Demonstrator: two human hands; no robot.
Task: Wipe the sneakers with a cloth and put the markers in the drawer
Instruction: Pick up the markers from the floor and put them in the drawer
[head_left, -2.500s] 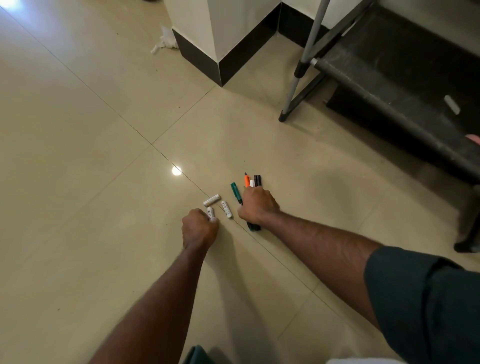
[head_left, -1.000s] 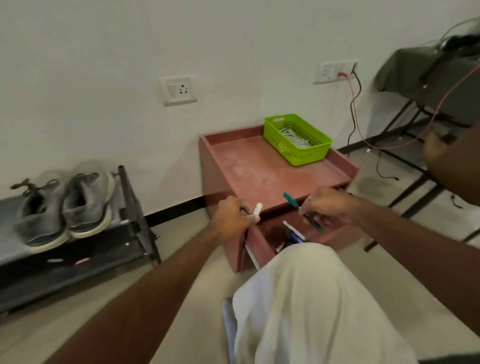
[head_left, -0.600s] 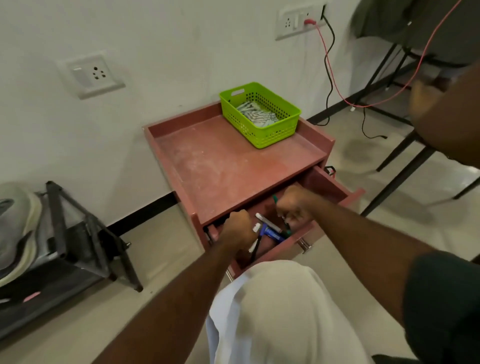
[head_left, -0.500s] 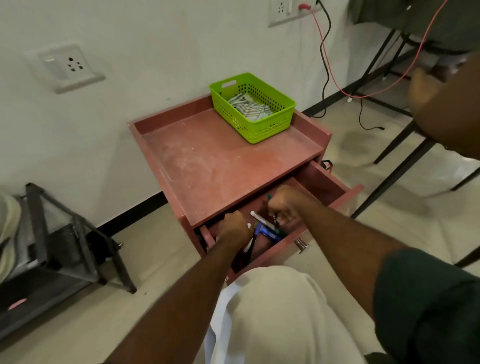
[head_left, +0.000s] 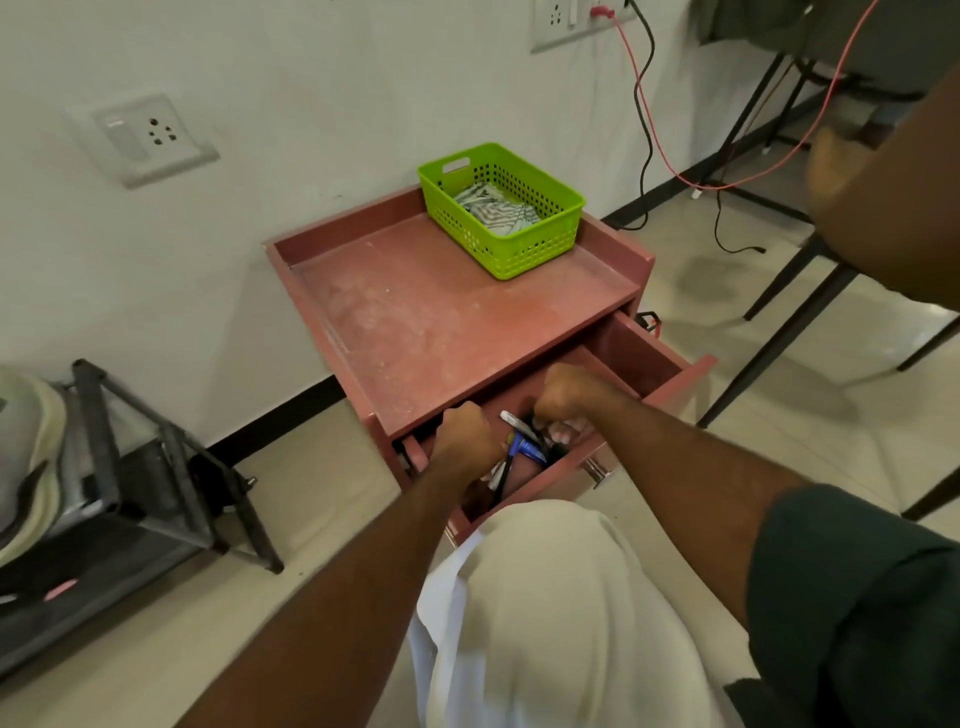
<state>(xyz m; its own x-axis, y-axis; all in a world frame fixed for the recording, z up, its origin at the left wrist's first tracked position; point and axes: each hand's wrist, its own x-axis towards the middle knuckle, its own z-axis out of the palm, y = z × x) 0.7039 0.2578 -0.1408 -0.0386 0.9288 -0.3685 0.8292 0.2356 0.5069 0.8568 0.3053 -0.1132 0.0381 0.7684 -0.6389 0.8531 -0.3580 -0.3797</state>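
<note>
The red-brown cabinet (head_left: 441, 312) stands against the wall with its drawer (head_left: 649, 358) pulled open. Both my hands reach into the drawer. My left hand (head_left: 464, 439) is curled knuckles-up near the drawer's left end, and a white marker end shows just under it. My right hand (head_left: 566, 397) is curled over dark markers a little further right. Several loose markers (head_left: 524, 444), blue, black and white, lie between the two hands. A grey sneaker (head_left: 26, 447) rests on the black rack (head_left: 130, 467) at the far left, cut off by the frame edge.
A green basket (head_left: 561, 228) holding a striped cloth (head_left: 493, 208) sits on the cabinet's back right corner. My bent knee in beige trousers (head_left: 550, 613) is right before the drawer. Another person's arm (head_left: 893, 171) hangs at upper right. Cables and black table legs (head_left: 779, 332) stand to the right.
I turned from the floor, carrying markers in both hands, to the cabinet. Both hands went down into the open drawer and now sit a little deeper among the markers.
</note>
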